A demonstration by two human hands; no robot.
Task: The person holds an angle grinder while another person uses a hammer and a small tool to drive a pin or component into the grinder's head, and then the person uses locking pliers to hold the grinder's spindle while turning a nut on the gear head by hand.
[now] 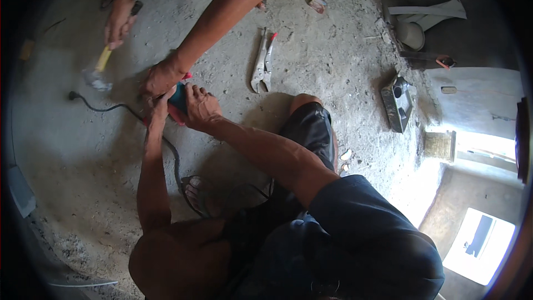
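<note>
On the dusty concrete floor [311, 61], a teal and red power tool [179, 101] sits gripped from several sides, and everything else is placed here relative to it. The person's right hand [200, 108] is closed over its right side, fingers curled on the casing; the left hand [158, 108] presses against its left side, though how far those fingers wrap I cannot tell, since the co-worker's hand [162, 76] covers the top from above. A black power cord [119, 108] trails off to the left of the tool and also curves down toward the person's sandalled foot [194, 191]. Up and to the left, the co-worker's other hand [119, 22] grips a yellow-handled hammer [99, 69]. To the upper right lie locking pliers [262, 64] with a red lever. Well off to the right rests a dark rectangular tray [398, 103], beyond it a pale folded wrapper [430, 10].
</note>
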